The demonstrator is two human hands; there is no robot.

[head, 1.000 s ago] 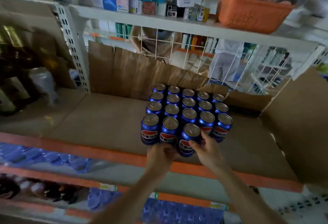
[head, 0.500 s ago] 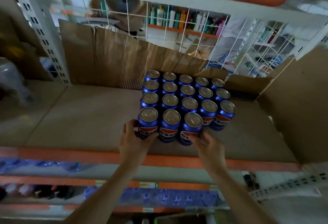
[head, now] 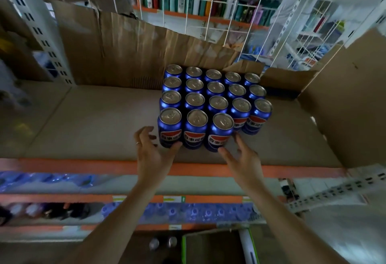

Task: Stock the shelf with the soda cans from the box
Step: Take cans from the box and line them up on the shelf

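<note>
Several blue soda cans (head: pixel 217 102) stand upright in tight rows on the cardboard-lined shelf (head: pixel 83 117). Three cans form the front row, with the middle one (head: pixel 195 130) between my hands. My left hand (head: pixel 152 153) is beside the front left can (head: pixel 170 127); its thumb touches the can's base and the fingers are spread and relaxed. My right hand (head: pixel 242 157) is in front of the front right can (head: pixel 221 132), fingers spread, one fingertip at the can's base. The open box (head: pixel 208 242) lies low in view.
The shelf has an orange front edge (head: pixel 83 166). Torn cardboard (head: pixel 125 48) stands behind the cans, a cardboard wall (head: pixel 351 100) at the right, and bare cardboard left of the cans. Bottled water (head: pixel 177 211) fills the lower shelf. Two can tops (head: pixel 163 242) show beside the box.
A second ago both hands held the front right can at the shelf edge. They then spread to the ends of the front row, and now the fingers have loosened off the cans.
</note>
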